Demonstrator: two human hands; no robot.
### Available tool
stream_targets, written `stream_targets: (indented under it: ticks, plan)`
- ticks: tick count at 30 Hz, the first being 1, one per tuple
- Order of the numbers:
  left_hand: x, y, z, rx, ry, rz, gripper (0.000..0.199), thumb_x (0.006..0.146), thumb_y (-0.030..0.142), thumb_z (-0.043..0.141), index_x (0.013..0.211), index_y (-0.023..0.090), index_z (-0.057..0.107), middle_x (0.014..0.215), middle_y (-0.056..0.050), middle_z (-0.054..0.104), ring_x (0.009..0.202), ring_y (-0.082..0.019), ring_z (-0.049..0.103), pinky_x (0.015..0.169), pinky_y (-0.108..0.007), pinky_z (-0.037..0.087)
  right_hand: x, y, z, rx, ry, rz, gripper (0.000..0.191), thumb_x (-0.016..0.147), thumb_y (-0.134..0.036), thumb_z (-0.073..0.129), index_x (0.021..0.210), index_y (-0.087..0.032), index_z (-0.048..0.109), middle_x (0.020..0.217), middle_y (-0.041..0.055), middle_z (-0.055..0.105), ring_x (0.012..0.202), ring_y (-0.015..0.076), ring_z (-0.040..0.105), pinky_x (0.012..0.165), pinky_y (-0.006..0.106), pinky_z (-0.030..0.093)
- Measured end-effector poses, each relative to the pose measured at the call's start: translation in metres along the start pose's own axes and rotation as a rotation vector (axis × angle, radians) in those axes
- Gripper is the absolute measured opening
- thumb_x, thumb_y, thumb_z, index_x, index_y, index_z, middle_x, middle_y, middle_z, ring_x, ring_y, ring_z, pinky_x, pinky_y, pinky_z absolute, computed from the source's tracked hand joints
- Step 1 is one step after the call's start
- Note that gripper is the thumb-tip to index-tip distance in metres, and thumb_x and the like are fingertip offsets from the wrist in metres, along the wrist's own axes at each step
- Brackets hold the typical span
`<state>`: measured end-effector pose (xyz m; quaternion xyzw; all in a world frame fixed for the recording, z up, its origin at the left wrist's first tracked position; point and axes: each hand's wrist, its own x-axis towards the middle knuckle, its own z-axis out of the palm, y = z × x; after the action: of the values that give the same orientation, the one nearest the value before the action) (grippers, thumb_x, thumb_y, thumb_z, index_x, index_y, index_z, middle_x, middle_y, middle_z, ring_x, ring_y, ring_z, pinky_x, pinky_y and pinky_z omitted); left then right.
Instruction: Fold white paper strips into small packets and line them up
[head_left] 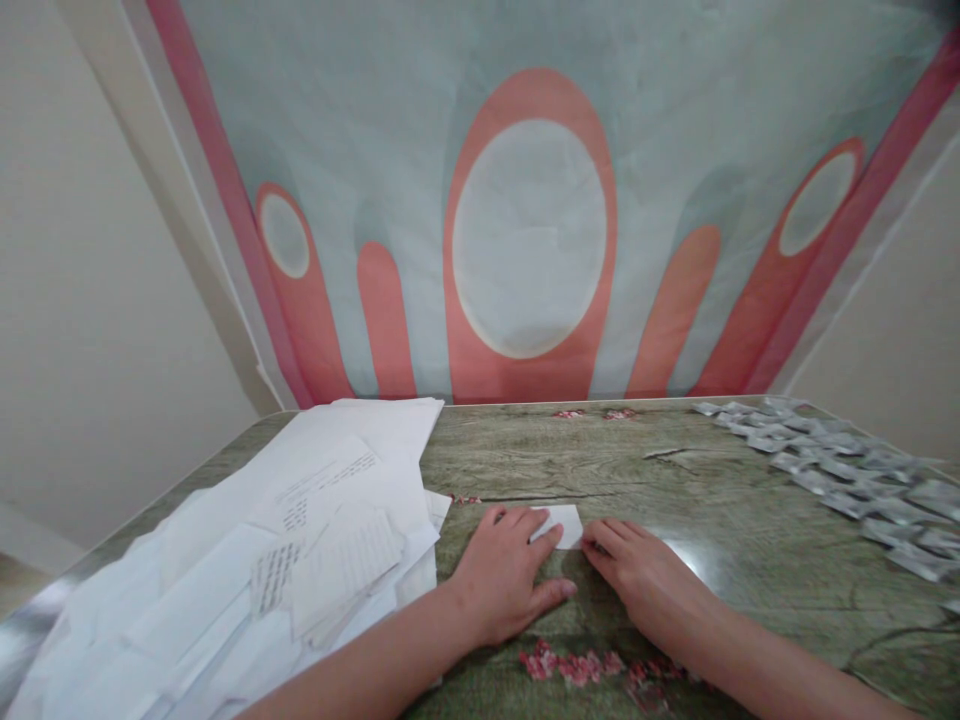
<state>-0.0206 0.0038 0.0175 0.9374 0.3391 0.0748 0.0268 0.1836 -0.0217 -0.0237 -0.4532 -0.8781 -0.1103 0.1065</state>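
A small white piece of paper (568, 522) lies on the table in front of me, between my two hands. My left hand (506, 570) rests over its left part, fingers stretched out and the thumb spread away below. The fingers of my right hand (637, 565) are closed together at the paper's right edge, pinching it. Part of the paper is hidden under my left fingers, so I cannot tell how it is folded.
A large heap of white paper sheets (367, 420), some printed, covers the table's left side. Several folded whitish paper pieces (840, 468) lie in rows at the right. The wood-patterned table (517, 450) ends at a wall with a coloured backdrop (529, 375).
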Motion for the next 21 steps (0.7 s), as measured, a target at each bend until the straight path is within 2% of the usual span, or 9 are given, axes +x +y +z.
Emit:
stream_targets:
  ticks: [8, 13, 17, 21]
  plan:
    - [-0.0025, 0.0013, -0.0016, -0.008, -0.022, 0.02, 0.049, 0.088, 0.052, 0.035, 0.127, 0.023, 0.042, 0.133, -0.009, 0.043, 0.12, -0.027, 0.038, 0.101, -0.046, 0.022, -0.0035, -0.0019, 0.0047, 0.043, 0.054, -0.037, 0.035, 0.073, 0.0, 0.045, 0.102, -0.008, 0.063, 0.106, 0.0125, 0.063, 0.093, 0.0232, 0.058, 0.082, 0.036, 0.048]
    - [-0.0045, 0.0002, -0.0022, 0.018, -0.054, 0.054, 0.052, 0.087, 0.055, 0.035, 0.128, 0.023, 0.042, 0.136, -0.01, 0.04, 0.122, -0.029, 0.037, 0.102, -0.046, 0.021, -0.0041, -0.0019, 0.0033, 0.092, 0.1, -0.024, 0.037, 0.073, 0.0, 0.043, 0.103, -0.012, 0.063, 0.106, 0.0105, 0.065, 0.096, 0.0218, 0.058, 0.084, 0.036, 0.047]
    - [-0.0045, -0.0008, -0.0019, 0.02, -0.064, 0.06, 0.054, 0.087, 0.056, 0.033, 0.129, 0.023, 0.041, 0.136, -0.011, 0.039, 0.123, -0.029, 0.037, 0.102, -0.046, 0.022, -0.0042, -0.0023, 0.0022, 0.097, 0.124, -0.015, 0.041, 0.074, -0.001, 0.045, 0.111, -0.013, 0.058, 0.106, 0.0101, 0.064, 0.094, 0.021, 0.058, 0.082, 0.036, 0.047]
    - [-0.0041, -0.002, -0.0043, 0.026, -0.076, 0.066, 0.052, 0.089, 0.055, 0.031, 0.129, 0.024, 0.042, 0.137, -0.011, 0.039, 0.123, -0.028, 0.036, 0.101, -0.046, 0.024, -0.0039, -0.0018, 0.0045, 0.058, 0.124, -0.028, 0.036, 0.073, -0.003, 0.051, 0.107, -0.014, 0.061, 0.104, 0.0092, 0.065, 0.091, 0.021, 0.058, 0.08, 0.035, 0.047]
